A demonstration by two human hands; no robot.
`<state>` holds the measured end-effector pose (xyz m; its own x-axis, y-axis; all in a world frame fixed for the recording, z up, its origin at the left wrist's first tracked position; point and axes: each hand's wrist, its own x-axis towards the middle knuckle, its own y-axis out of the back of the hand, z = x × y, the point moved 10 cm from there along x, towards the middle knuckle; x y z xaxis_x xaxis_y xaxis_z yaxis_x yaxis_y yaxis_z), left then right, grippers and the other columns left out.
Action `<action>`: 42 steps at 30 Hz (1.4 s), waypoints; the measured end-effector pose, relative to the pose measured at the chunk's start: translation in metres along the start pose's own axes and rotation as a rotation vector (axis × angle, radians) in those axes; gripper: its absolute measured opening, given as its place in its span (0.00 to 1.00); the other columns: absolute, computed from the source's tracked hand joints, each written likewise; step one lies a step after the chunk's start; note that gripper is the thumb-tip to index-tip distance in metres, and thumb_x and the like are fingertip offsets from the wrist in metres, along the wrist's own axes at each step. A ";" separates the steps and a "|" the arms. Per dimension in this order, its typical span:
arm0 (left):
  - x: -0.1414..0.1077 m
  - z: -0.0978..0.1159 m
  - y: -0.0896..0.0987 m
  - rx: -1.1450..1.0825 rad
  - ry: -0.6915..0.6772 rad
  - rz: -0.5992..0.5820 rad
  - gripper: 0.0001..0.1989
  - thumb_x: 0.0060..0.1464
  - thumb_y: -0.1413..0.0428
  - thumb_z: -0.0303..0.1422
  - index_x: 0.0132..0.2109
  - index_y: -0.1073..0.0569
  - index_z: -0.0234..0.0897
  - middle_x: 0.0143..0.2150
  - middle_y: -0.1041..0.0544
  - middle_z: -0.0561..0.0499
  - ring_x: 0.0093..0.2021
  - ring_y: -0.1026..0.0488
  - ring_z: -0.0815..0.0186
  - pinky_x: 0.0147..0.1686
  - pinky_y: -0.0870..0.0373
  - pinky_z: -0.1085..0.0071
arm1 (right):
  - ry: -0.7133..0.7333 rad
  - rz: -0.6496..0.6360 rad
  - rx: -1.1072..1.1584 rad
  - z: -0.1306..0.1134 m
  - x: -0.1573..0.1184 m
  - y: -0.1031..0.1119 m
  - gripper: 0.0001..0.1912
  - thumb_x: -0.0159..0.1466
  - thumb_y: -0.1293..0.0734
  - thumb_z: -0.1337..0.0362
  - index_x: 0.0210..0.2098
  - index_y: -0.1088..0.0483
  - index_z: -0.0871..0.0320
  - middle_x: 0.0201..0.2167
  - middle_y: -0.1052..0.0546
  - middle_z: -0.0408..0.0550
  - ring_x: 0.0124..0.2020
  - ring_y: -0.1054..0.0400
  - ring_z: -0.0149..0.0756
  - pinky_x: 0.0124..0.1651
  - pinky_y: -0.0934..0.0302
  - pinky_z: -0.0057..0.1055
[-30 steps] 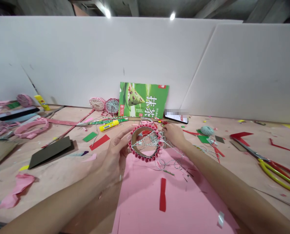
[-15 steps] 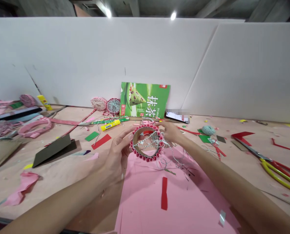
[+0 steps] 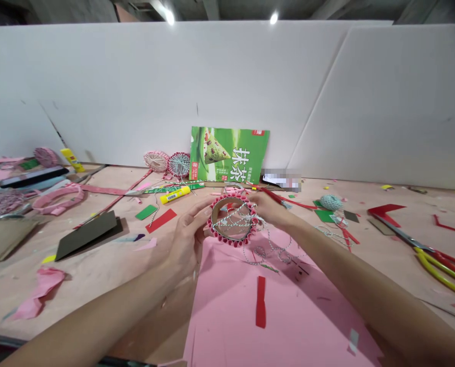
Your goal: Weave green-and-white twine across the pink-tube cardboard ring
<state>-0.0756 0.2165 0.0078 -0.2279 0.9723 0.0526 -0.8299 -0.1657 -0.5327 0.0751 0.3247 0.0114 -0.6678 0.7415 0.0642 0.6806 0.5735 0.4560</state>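
Note:
A cardboard ring (image 3: pixel 214 220) edged with small pink-red paper rolls stands upright above pink paper (image 3: pixel 227 316). My left hand (image 3: pixel 191 229) is closed on its left side, with the fingers partly behind it. Green-and-white string (image 3: pixel 233 220) crosses the ring's opening in several strands. At the ring's upper right edge is my right hand (image 3: pixel 269 208), its fingers bent together and partly hidden; it seems to pinch the string there. Loose string (image 3: pixel 263 252) trails in loops below onto the pink paper.
A green matcha package (image 3: pixel 229 155) leans on the white partition, with two string-wound discs (image 3: pixel 179 164) left of it. Yellow glue stick (image 3: pixel 175 194), phone (image 3: pixel 281 179), ball of string (image 3: pixel 330 202), scissors (image 3: pixel 422 250), folded dark card (image 3: pixel 87 234) and paper scraps lie around.
My right hand has moved slightly, staying by the ring's upper right edge. The strands across the opening lie differently, and the ring has turned a little. My left hand keeps its hold.

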 end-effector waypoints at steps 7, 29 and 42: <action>-0.002 -0.002 0.015 -0.024 0.067 0.177 0.19 0.54 0.32 0.34 0.53 0.19 0.40 0.40 0.14 0.50 0.20 0.26 0.74 0.21 0.24 0.78 | -0.019 -0.137 -0.123 -0.041 -0.028 0.034 0.24 0.65 0.31 0.42 0.36 0.21 0.59 0.28 0.24 0.46 0.22 0.35 0.27 0.25 0.40 0.27; 0.001 -0.012 0.019 0.036 0.089 0.112 0.21 0.57 0.33 0.37 0.57 0.21 0.40 0.49 0.15 0.44 0.31 0.19 0.69 0.30 0.21 0.76 | -0.026 -0.115 -0.069 -0.023 -0.027 0.061 0.20 0.65 0.30 0.45 0.33 0.19 0.56 0.27 0.21 0.48 0.19 0.40 0.25 0.21 0.46 0.27; -0.003 -0.004 0.003 0.051 0.032 0.002 0.18 0.58 0.33 0.36 0.55 0.19 0.37 0.54 0.17 0.43 0.45 0.18 0.61 0.31 0.23 0.76 | -0.084 -0.083 -0.013 0.014 0.002 0.023 0.13 0.61 0.28 0.56 0.41 0.19 0.58 0.28 0.20 0.46 0.18 0.40 0.26 0.20 0.46 0.26</action>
<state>-0.0749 0.2144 0.0025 -0.2143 0.9765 0.0243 -0.8546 -0.1754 -0.4887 0.0939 0.3439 0.0090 -0.6935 0.7188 -0.0486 0.6199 0.6297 0.4682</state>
